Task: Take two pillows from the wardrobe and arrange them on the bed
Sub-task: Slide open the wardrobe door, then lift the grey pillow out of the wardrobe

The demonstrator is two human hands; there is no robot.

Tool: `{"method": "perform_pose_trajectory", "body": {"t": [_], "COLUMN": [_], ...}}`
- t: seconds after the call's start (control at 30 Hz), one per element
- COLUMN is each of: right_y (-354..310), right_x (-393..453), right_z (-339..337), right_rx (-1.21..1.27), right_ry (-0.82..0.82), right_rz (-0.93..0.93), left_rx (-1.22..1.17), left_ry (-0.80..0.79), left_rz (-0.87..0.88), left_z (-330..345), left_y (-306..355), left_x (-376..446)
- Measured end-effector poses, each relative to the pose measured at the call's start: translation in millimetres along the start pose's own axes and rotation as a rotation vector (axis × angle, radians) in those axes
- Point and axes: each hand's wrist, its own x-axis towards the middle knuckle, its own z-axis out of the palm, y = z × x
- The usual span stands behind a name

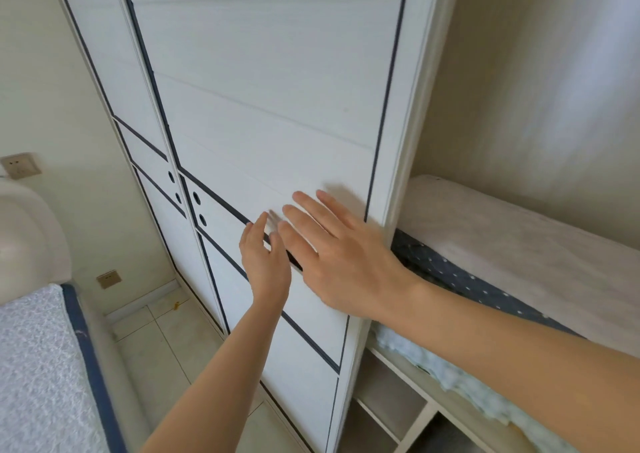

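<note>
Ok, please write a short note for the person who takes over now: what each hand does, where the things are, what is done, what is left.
Left hand: open, empty, at the dark groove of the sliding wardrobe door.
Right hand: open, empty, flat against the same door near its right edge.
Wardrobe is open on the right side: folded bedding lies on the shelf, a white piece on top of a dark dotted one. Whether these are the pillows cannot be told.
Bed is at lower left, no pillow seen on it.
Done: nothing taken yet.
Left: take two pillows, arrange them on the bed.
</note>
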Motion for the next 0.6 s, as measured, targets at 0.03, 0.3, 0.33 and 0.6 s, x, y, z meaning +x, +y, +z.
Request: {"method": "perform_pose_trajectory", "body": {"t": [0.03,0.3,0.33,0.6], "right_y": [0.2,18.8,23.4,82.9], "right_x": [-10.1,-106.1,-118.7,-196.2], "right_z": [-4.9,-38.5,-42.3,-50.7], "right_rx": [0.060,0.230,0.240,0.223], "right_ry": [0.023,-0.003,-0.026,-0.173], "right_rz": [0.002,0.104,0.131,0.441], "left_rx": [-0.028,-0.008,0.005,-0.083], "left_ry": [0.036,0.174,0.175,0.127], "left_rz": [-0.003,0.168,0.183,0.214], "left_z": [-1.1,12.8,17.7,71.4], "left_y": [2.2,23.1,25.5,49.3], "left_x": [-9.2,-104.4,-118.6,-210.0]}}
